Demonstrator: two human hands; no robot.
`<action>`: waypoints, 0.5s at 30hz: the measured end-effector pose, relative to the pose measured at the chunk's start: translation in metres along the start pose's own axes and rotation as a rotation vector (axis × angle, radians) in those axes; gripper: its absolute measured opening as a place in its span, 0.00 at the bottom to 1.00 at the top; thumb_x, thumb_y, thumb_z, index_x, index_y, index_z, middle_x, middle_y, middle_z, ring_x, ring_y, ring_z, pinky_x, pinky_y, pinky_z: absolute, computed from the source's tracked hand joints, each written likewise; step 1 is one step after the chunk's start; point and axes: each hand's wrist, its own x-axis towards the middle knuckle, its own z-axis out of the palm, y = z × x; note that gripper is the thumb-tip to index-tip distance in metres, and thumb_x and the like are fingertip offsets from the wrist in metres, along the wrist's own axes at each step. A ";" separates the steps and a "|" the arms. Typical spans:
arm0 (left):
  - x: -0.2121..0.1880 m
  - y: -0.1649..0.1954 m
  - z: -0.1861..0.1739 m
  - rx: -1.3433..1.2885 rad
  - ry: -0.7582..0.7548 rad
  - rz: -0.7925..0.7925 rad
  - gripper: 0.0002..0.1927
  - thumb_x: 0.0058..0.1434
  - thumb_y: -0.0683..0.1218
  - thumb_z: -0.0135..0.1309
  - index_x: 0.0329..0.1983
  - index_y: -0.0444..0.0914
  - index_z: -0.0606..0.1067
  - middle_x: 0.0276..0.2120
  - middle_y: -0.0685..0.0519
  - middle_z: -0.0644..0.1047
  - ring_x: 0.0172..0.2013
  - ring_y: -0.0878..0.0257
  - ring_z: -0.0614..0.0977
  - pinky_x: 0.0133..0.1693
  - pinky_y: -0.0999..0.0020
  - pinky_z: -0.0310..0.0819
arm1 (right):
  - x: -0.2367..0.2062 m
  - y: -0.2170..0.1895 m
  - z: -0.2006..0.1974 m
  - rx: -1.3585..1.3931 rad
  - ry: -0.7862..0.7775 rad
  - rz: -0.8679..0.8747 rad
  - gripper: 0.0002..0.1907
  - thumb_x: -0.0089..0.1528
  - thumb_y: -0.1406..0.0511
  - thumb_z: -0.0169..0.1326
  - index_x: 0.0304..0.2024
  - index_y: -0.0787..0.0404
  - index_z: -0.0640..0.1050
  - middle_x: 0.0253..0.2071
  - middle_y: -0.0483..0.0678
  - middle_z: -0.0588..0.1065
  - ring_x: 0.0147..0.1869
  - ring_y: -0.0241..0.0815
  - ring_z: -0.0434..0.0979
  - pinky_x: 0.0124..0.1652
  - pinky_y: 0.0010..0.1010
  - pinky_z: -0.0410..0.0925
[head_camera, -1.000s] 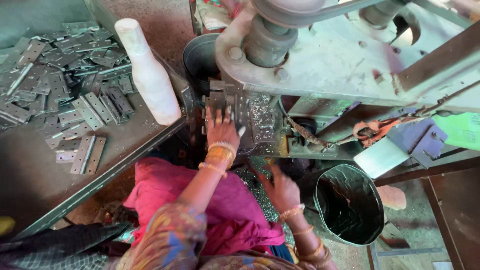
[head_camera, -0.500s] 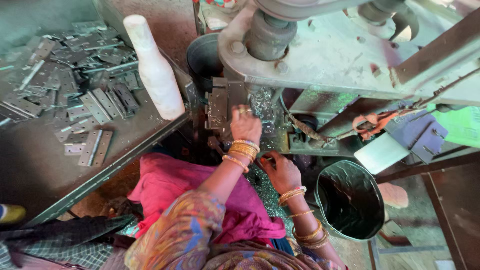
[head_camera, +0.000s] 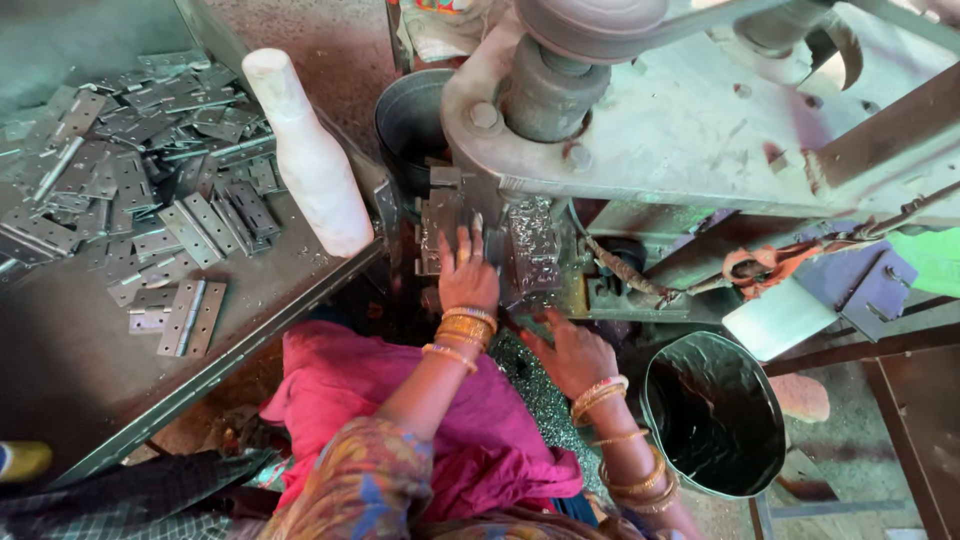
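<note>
I see left hand (head_camera: 467, 275) flat, open on grey steel press bed (head_camera: 530, 250), steadying; right hand (head_camera: 572, 352) open, empty, just below.

The left hand (head_camera: 468, 275) reaches forward, arm stretched out from the body, palm down and fingers pointing away and lying flat and close together. Its wrist is nearly straight, ringed by a stack of gold bangles (head_camera: 462, 330), and the bare forearm slopes back to a patterned sleeve at the elbow. The right hand (head_camera: 570, 352) sits lower and closer in, just beside the left wrist. Its fingers are loosely spread and point up and to the left, the palm facing down, gripping nothing that can be seen. The right wrist bends a little, more bangles (head_camera: 598, 395) circling it and the forearm, which runs back towards the body.
</note>
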 end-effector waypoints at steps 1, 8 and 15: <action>0.002 0.003 -0.006 -0.006 -0.048 -0.011 0.18 0.65 0.47 0.44 0.47 0.37 0.83 0.74 0.45 0.60 0.75 0.49 0.54 0.71 0.39 0.30 | -0.010 0.006 0.012 -0.011 -0.029 0.033 0.25 0.61 0.45 0.52 0.51 0.52 0.75 0.36 0.58 0.81 0.42 0.62 0.82 0.41 0.55 0.72; -0.016 0.000 -0.017 -0.107 0.063 -0.010 0.18 0.66 0.49 0.44 0.44 0.36 0.83 0.70 0.44 0.66 0.74 0.48 0.56 0.71 0.38 0.26 | -0.038 0.044 0.074 0.083 -0.133 0.080 0.25 0.64 0.43 0.54 0.38 0.57 0.79 0.36 0.61 0.80 0.43 0.63 0.81 0.41 0.53 0.72; -0.017 0.003 -0.016 0.049 -0.009 -0.008 0.18 0.65 0.47 0.43 0.46 0.37 0.82 0.71 0.44 0.65 0.75 0.51 0.55 0.70 0.38 0.23 | -0.029 0.060 0.086 0.097 -0.164 0.144 0.24 0.61 0.44 0.52 0.40 0.57 0.79 0.37 0.61 0.80 0.45 0.65 0.80 0.44 0.55 0.71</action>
